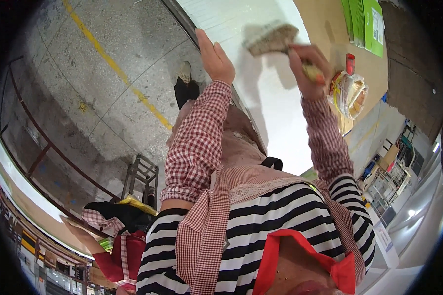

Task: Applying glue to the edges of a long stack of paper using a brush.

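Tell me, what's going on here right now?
The person's right hand grips a wide brush over a white surface. The left hand is open at its left edge; contact is unclear. To the right lie green packages and a clear plastic bag.

From the view's centre, the panel [283, 123] lay at one o'clock, the brush [273, 40] over it; on the worktop [322, 19] rightward, the bag [353, 96] lay at two, packets [366, 24] beyond; on the floor [83, 64], a stool [141, 174] stood at eight.
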`<state>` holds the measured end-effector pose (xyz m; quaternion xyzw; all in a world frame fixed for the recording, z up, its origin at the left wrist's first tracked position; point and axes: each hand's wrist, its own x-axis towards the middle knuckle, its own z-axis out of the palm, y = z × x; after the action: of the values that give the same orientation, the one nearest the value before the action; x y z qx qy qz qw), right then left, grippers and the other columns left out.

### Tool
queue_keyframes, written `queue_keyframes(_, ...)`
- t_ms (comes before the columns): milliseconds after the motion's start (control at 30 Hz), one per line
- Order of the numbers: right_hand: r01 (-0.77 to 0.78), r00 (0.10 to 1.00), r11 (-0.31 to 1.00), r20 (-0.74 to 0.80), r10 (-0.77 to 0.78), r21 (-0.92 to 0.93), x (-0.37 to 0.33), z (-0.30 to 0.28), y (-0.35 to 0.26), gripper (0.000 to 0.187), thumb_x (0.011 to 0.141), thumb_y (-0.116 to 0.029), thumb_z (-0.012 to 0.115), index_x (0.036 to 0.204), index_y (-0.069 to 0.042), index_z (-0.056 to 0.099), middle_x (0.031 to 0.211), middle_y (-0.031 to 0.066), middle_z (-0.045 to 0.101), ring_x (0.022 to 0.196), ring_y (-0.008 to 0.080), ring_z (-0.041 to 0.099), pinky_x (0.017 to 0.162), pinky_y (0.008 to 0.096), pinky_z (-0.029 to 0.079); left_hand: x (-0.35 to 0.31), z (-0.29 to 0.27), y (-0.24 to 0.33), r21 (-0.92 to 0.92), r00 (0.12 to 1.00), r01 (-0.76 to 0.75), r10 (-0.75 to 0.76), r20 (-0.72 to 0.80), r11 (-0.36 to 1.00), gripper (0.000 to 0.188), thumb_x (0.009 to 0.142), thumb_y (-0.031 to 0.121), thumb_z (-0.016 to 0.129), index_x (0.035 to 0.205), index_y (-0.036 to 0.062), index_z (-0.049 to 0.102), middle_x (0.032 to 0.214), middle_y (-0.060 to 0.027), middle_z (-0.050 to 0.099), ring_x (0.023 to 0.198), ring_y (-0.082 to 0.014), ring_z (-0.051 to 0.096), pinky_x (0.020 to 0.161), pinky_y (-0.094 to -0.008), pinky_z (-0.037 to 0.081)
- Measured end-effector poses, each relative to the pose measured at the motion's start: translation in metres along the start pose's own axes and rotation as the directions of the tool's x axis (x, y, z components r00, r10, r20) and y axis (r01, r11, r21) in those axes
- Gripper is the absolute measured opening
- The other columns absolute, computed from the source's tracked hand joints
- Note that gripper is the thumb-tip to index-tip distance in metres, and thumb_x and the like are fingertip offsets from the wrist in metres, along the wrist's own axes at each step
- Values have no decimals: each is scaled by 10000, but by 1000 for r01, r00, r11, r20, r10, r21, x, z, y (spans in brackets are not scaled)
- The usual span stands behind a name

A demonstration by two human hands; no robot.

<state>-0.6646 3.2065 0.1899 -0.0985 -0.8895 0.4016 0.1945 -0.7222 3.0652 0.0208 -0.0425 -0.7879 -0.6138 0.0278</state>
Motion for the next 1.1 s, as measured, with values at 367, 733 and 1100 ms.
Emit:
queue_keyframes(367,-199,955,977,210,212,-79,-94,-50,6,73,724,36,669,732,10,601,794,115,642,712,170,633,653,268,501,-2,1,-4,54,999,-45,45,2,998,511,979,202,289,1397,-79,206,1458,-249,223,1360,-367,216,1119,-404,187)
queue_keyframes(733,-392,810,648,-90,580,653,-93,-102,13,229,946,-121,468,1136,3,498,1199,167,523,834,203,618,765,314,511,-95,11,30,99,983,159,-166,72,982,536,985,210,257,1426,-52,105,1498,-223,108,1395,-334,109,1138,-385,113)
queue_keyframes(1100,-21,998,978,-50,32,206,-86,-48,18,51,807,-19,643,844,12,628,931,97,650,806,124,588,710,254,480,-96,12,26,21,999,53,-52,-5,998,510,988,173,271,1436,-19,123,1498,-205,139,1387,-335,146,1126,-376,156)
